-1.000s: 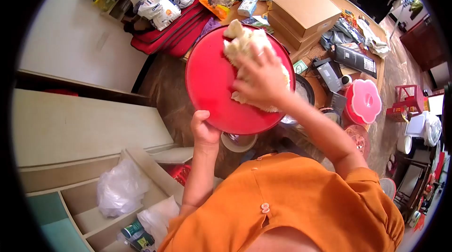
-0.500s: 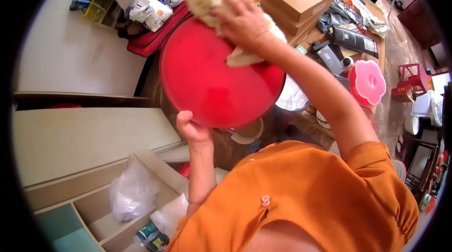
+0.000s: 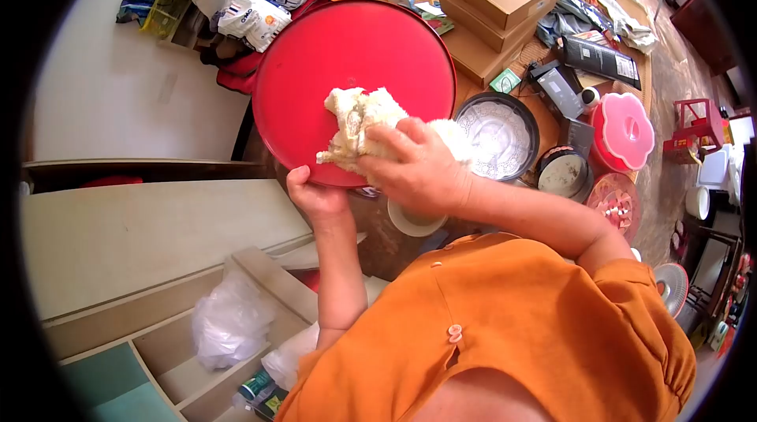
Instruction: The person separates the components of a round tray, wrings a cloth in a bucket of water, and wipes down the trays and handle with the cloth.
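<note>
The red disc (image 3: 355,51) is clamped at its near edge by the left hand (image 3: 319,199); along its near-right edge, the cream cloth (image 3: 347,134), lying crosswise, is gripped beneath the bent fingers of the nearer right hand (image 3: 422,173).

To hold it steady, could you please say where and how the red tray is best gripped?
Take the red tray probably by its lower-left rim, from below, where the left hand is: the edge looks thin, and the cloth lies mostly further right.
</note>
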A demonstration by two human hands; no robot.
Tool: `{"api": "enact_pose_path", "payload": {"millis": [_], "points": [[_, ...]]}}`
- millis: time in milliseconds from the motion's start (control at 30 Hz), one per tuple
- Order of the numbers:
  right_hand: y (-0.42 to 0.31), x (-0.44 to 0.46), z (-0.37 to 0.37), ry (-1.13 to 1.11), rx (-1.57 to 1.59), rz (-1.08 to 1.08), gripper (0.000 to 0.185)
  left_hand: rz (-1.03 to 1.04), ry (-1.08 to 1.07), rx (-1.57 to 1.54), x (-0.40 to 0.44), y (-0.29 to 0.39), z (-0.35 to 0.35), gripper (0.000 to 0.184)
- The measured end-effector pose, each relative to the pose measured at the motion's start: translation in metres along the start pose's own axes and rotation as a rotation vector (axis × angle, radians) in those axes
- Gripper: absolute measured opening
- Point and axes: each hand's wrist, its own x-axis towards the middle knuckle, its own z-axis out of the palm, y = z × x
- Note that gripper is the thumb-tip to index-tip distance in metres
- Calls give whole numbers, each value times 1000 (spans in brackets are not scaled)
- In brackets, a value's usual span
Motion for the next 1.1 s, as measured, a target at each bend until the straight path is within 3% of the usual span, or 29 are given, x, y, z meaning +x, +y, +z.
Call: {"api": "enact_pose_path", "payload": {"millis": [100, 167, 233, 300, 367, 433, 500, 533, 633, 700, 733, 767, 833, 900, 933, 1033, 1067, 1100], "points": [[30, 5, -3, 23, -74, -30, 23, 22, -46, -4, -5, -3, 12, 66], [55, 16, -12, 104, -311, -88, 24, 43, -50, 20, -6, -2, 19, 65], [85, 9, -4, 62, -284, 179, 24, 62, -20, 66, -7, 4, 18, 63], [111, 4, -9, 202, -65, 376, 23, 97, 36, 96, -5, 8, 21, 56], [107, 5, -28, 368, 329, 896, 21, 143, 196, 71, 4, 13, 18, 54], [126, -21, -33, 590, 986, 1148, 28, 192, 227, 43, 10, 18, 21, 52], [117, -41, -41, 523, 1554, 1280, 36, 197, 201, -41, 18, 21, 21, 50], [108, -46, -43, 382, 1694, 1244, 37, 197, 186, -52, 20, 21, 22, 50], [78, -42, -39, 231, 1567, 1496, 34, 174, 151, -80, 23, 14, 37, 50], [58, -19, -38, 186, 1659, 1394, 31, 156, 154, -83, 23, 10, 49, 51], [54, -7, -33, 36, 1467, 1329, 34, 140, 166, -88, 21, 6, 54, 51], [58, -15, -26, -111, 1493, 1132, 43, 124, 177, -93, 19, 0, 59, 52], [41, -8, -31, -428, 1236, 887, 60, 79, 179, -103, 17, -11, 68, 53], [30, 0, -22, -571, 1021, 632, 73, 26, 169, -113, 14, -18, 72, 55], [27, 0, -13, -493, 994, 574, 71, 51, 171, -51, 16, -22, 69, 57], [17, 14, -11, -541, 920, 720, 59, -37, 237, -80, 11, -25, 74, 56], [11, 14, -11, -431, 855, 692, 41, -19, 234, -99, 11, -24, 73, 55], [10, 17, -11, -435, 830, 705, 37, -5, 229, -118, 12, -24, 73, 55]]}}
